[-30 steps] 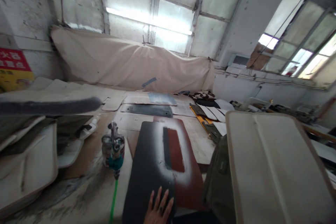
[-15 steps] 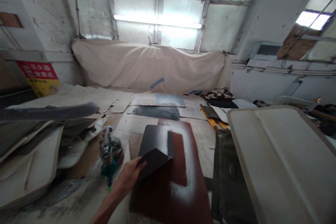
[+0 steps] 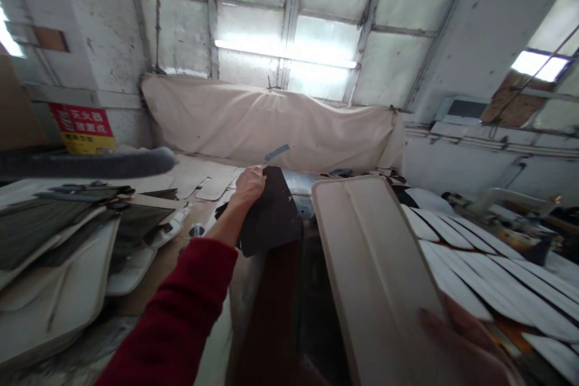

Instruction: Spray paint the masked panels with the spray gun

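Note:
My left hand (image 3: 250, 186), at the end of a red sleeve, pinches the top edge of a dark stiff sheet (image 3: 274, 214) and holds it raised over the worktable. Beneath it, partly covered, lies a reddish-brown panel (image 3: 266, 319). At the lower right, my right hand (image 3: 470, 338) is blurred, its fingers closed over the right side of a large beige panel with a bound rim (image 3: 371, 253). That panel stands tilted in front of me and hides part of the table. Only a bit of the metal spray gun (image 3: 196, 230) shows behind my left forearm.
Stacked panels with dark fabric (image 3: 67, 235) lie at the left, below a grey padded bar (image 3: 90, 163). Several white pieces (image 3: 493, 280) lie in rows at the right. A beige cloth (image 3: 271, 123) hangs at the back, under the windows.
My left hand has carried the dark sheet up and away from me, off the reddish-brown panel. The beige panel has shifted left, and my right hand has come into view on it.

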### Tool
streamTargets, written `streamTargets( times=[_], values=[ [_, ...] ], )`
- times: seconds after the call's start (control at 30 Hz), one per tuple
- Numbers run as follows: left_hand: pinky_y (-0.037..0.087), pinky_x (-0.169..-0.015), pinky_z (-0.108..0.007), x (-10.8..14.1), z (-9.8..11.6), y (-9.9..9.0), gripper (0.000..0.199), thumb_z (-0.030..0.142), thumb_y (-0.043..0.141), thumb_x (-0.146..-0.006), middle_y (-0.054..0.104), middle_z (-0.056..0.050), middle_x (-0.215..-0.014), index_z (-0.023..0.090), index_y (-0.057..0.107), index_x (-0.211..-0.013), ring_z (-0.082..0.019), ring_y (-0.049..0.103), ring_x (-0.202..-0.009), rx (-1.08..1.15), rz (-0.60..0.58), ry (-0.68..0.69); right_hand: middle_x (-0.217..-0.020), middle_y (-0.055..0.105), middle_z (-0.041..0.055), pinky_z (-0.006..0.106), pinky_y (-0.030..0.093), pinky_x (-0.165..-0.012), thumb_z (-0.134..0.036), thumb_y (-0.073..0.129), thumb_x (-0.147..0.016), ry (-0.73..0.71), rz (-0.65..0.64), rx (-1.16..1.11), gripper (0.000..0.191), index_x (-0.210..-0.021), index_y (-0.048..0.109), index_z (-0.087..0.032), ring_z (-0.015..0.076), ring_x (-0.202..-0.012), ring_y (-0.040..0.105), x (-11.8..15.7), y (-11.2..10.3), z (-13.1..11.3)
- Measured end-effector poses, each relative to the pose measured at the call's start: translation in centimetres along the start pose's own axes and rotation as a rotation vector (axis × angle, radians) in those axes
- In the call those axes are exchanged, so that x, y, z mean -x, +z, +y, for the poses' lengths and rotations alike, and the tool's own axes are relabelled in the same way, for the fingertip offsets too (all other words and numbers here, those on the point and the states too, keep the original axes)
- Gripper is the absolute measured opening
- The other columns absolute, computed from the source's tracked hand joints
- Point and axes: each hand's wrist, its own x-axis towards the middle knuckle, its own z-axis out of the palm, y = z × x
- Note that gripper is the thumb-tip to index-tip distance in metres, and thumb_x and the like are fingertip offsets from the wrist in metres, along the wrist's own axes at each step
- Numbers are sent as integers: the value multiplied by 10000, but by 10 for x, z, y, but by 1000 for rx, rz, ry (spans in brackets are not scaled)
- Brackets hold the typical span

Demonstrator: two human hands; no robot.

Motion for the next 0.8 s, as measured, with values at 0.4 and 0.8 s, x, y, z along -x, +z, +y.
streamTargets(
  times=[0.4, 0.8],
  values=[
    [453, -749, -299, -53, 26, -25, 252, 258, 402, -842, 664, -154, -947, 145, 584, -975, -260, 620, -937, -219, 156, 51, -965, 681, 149, 391, 488, -833, -553, 603, -630, -154, -264, 232, 523, -923, 633, -121, 299, -935, 616, -140, 79, 199],
    [429, -661, -312, -28, 32, -15, 373, 343, 301, -846, 665, -128, -836, 157, 558, -1043, -279, 637, -839, -332, 227, 116, -915, 694, 113, 357, 513, -778, -533, 538, -690, -222, -207, 207, 471, -945, 621, -145, 271, -874, 638, -186, 74, 208]
  ],
)
